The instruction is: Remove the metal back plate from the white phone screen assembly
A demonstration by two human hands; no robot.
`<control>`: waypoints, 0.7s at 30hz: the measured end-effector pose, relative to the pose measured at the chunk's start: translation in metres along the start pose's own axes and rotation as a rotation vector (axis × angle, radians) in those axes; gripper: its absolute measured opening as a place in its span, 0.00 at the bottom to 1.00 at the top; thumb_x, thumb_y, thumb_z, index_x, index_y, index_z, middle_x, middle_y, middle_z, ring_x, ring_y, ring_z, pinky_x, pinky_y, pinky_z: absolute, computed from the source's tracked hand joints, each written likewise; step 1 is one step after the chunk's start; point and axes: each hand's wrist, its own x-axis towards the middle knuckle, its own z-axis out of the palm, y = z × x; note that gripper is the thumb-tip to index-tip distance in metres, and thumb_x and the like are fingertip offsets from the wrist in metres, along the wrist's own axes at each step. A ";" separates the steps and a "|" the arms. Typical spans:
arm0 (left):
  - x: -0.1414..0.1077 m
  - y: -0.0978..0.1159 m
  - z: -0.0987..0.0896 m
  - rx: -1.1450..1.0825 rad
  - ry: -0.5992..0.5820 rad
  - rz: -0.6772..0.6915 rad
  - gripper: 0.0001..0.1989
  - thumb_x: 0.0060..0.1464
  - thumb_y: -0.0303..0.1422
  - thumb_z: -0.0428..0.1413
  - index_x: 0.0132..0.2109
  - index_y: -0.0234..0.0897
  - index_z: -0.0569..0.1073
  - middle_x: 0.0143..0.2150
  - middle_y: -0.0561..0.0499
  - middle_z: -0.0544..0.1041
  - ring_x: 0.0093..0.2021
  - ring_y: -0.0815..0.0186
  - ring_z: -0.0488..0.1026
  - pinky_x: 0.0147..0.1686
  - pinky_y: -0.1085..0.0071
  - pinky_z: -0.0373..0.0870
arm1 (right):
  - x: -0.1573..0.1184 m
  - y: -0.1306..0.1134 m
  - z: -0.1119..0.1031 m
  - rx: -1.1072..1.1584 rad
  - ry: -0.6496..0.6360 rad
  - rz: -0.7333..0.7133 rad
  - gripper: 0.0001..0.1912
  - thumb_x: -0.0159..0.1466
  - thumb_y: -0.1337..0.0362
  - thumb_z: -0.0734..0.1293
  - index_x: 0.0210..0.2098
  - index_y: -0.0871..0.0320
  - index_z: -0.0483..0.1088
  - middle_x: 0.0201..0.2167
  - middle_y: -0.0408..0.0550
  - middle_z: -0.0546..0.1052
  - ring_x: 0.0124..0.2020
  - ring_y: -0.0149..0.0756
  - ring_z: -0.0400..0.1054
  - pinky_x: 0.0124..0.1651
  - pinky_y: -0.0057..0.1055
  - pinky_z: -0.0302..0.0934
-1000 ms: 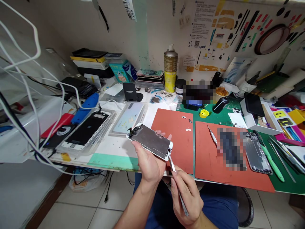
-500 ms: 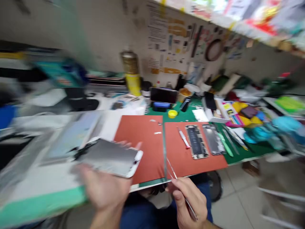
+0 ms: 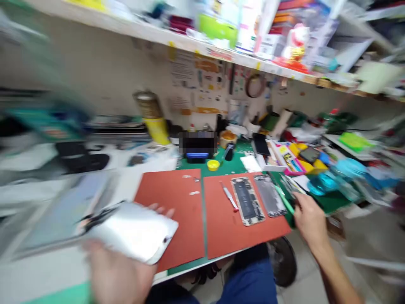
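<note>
My left hand (image 3: 117, 270) is at the lower left, blurred, and holds a white phone display assembly (image 3: 133, 232) with its silver metal back facing up. A dark flex cable sticks out at the assembly's left end. My right hand (image 3: 310, 221) reaches the right edge of a red work mat (image 3: 253, 236), next to a green-handled tool (image 3: 285, 200) and a bunch of metal tweezers (image 3: 291, 185). Whether those fingers grip anything is hidden. On the mat lie an opened phone body with battery (image 3: 247, 200), a silver phone housing (image 3: 269, 195) and a small screwdriver (image 3: 230, 197).
A second red mat (image 3: 171, 215) with small metal parts (image 3: 194, 193) lies to the left, on a green cutting mat (image 3: 228, 169). Behind stand a spray can (image 3: 152, 112) and a yellow lid (image 3: 213, 164). A crowded shelf (image 3: 190, 40) runs overhead. A wheeled stool base (image 3: 281, 261) sits below the desk edge.
The view has swung right and upward, bringing the shelf in. My right hand has moved right to the tools, and the tweezers it held no longer show. The display has turned in my left hand.
</note>
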 end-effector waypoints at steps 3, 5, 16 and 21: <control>-0.012 0.008 0.009 0.075 0.151 -0.013 0.34 0.65 0.61 0.53 0.65 0.42 0.76 0.61 0.36 0.81 0.60 0.42 0.80 0.63 0.36 0.73 | 0.004 0.039 0.022 -0.347 -0.020 -0.131 0.18 0.63 0.70 0.60 0.45 0.58 0.79 0.42 0.62 0.83 0.40 0.55 0.80 0.44 0.48 0.73; -0.014 0.011 0.015 0.060 0.180 -0.028 0.33 0.68 0.56 0.52 0.68 0.40 0.74 0.64 0.34 0.79 0.63 0.43 0.78 0.65 0.38 0.72 | 0.006 0.060 0.034 -0.424 -0.048 -0.215 0.17 0.64 0.69 0.60 0.43 0.57 0.79 0.39 0.63 0.83 0.37 0.55 0.80 0.38 0.47 0.71; -0.016 0.020 0.017 0.039 0.058 -0.143 0.31 0.73 0.48 0.49 0.74 0.36 0.66 0.63 0.34 0.80 0.61 0.44 0.80 0.60 0.44 0.78 | 0.004 -0.113 0.000 0.008 -0.092 -0.607 0.08 0.75 0.63 0.68 0.47 0.60 0.78 0.40 0.51 0.84 0.38 0.41 0.79 0.45 0.37 0.70; -0.015 0.021 0.012 0.064 0.020 -0.149 0.30 0.74 0.47 0.45 0.72 0.34 0.69 0.63 0.33 0.80 0.54 0.49 0.83 0.48 0.55 0.84 | -0.017 -0.217 0.026 0.344 -0.245 -0.929 0.04 0.72 0.75 0.71 0.45 0.64 0.77 0.28 0.46 0.77 0.26 0.34 0.66 0.30 0.35 0.59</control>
